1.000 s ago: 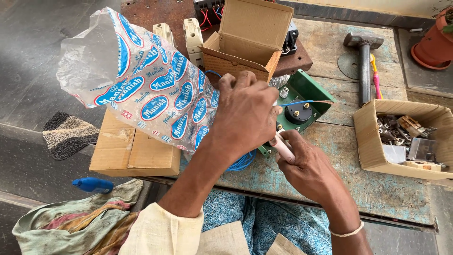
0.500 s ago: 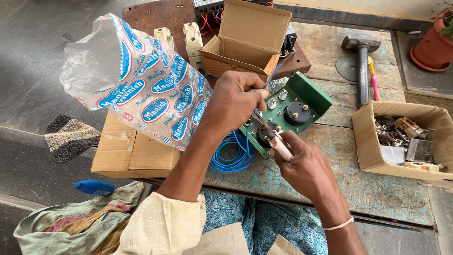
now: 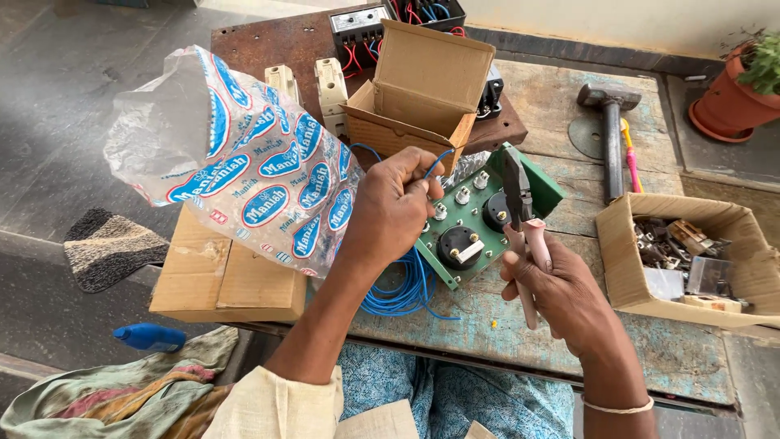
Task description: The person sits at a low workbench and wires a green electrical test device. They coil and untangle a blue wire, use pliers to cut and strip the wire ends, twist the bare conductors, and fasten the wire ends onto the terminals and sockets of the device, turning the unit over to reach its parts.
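My left hand pinches a thin blue wire above a green panel that carries knobs and screw terminals. The wire runs down to a loose coil on the bench below my wrist. My right hand grips pliers with pale pink handles, jaws pointing up over the right part of the green panel. The panel lies flat on the worn wooden bench.
A printed plastic bag rests on a flat cardboard box at left. An open cardboard box stands behind the panel. A hammer lies at right, beside a box of small parts. A potted plant stands far right.
My left hand has lifted off the panel with the blue wire pinched in it. My right hand has raised the pliers upright. The green panel is now uncovered.
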